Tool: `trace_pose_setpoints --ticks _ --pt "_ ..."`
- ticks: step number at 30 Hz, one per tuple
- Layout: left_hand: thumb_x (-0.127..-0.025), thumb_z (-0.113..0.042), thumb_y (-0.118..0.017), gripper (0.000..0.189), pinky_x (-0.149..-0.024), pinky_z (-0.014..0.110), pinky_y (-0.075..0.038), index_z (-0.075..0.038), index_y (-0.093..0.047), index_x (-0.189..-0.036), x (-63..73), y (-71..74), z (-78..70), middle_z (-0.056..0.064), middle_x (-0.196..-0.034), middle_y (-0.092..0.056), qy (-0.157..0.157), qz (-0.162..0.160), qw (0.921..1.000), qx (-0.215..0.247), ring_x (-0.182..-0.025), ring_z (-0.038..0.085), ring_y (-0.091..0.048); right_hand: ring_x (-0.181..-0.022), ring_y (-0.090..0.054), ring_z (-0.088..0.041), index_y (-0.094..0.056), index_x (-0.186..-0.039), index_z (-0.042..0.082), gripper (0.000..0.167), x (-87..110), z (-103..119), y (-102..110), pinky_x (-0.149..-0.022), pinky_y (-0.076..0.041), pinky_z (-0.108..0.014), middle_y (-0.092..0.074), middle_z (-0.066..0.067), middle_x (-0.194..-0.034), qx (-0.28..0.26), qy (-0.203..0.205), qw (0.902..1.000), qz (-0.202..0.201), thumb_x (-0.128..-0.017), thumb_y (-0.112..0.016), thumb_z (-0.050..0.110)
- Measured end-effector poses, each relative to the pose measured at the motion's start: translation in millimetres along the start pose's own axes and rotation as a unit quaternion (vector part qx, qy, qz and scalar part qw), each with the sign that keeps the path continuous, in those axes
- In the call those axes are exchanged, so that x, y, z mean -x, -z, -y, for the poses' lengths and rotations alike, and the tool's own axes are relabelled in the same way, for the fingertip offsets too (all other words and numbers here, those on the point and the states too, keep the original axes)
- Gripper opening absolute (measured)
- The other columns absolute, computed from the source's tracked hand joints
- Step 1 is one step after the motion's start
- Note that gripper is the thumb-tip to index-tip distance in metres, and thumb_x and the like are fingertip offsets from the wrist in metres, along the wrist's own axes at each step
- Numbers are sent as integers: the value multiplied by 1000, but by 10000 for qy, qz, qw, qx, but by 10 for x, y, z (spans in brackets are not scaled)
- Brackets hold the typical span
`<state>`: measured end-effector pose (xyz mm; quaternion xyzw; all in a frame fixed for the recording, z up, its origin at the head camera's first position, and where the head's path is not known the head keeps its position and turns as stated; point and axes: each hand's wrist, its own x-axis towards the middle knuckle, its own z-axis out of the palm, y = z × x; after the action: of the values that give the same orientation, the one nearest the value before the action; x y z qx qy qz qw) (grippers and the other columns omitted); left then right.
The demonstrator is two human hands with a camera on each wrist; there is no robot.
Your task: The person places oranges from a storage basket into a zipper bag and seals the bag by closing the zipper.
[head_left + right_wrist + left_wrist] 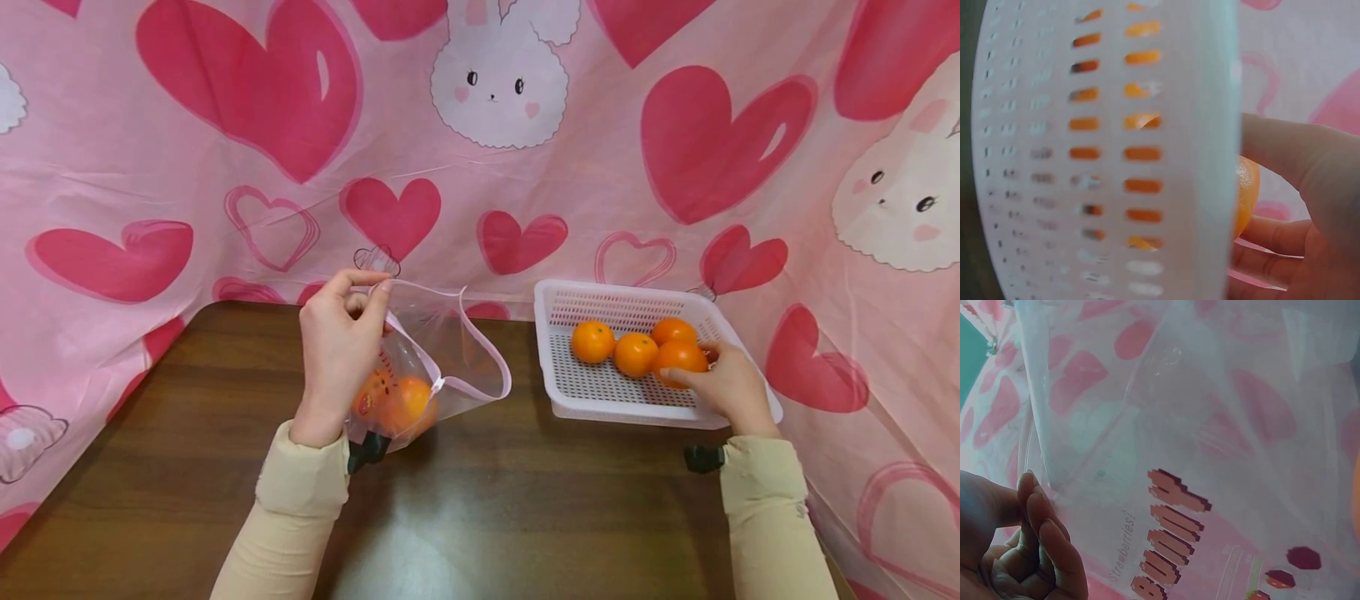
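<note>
In the head view my left hand (342, 333) pinches the rim of a clear zip bag (468, 350) with a pink edge, its mouth spread apart. Oranges (412, 402) lie in the bottom of that bag, partly behind my wrist. "Bunny" lettering on the bag shows up close in the left wrist view, beside my left fingers (1054, 550). Over the white basket (630, 410), my right hand (727, 385) grips an orange (678, 363) between thumb and fingers. The basket wall hides most of this fruit in the right wrist view.
Three more oranges sit in the basket, one at the left (592, 342), one in the middle (635, 355) and one behind the gripped fruit (673, 331). A brown wooden table (525, 508) carries everything. Pink heart-print cloth (465, 175) hangs behind and at both sides.
</note>
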<state>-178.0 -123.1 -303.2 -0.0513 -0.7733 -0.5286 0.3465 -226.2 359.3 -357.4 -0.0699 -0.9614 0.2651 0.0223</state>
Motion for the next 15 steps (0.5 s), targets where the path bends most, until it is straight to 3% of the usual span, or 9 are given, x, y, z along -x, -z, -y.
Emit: trace_pose_setpoints --ticks 15 --pt "-100 -18 -68 16 -42 22 -36 -6 -73 -109 5 1 -1 3 -63 -63 69 30 10000 -10 -49 17 -51 -107 -53 -45 -48 -141 -3 87 196 441 101 -88 -51 -63 -53 -28 -130 -170 687 9951 -690 -84 -80 53"
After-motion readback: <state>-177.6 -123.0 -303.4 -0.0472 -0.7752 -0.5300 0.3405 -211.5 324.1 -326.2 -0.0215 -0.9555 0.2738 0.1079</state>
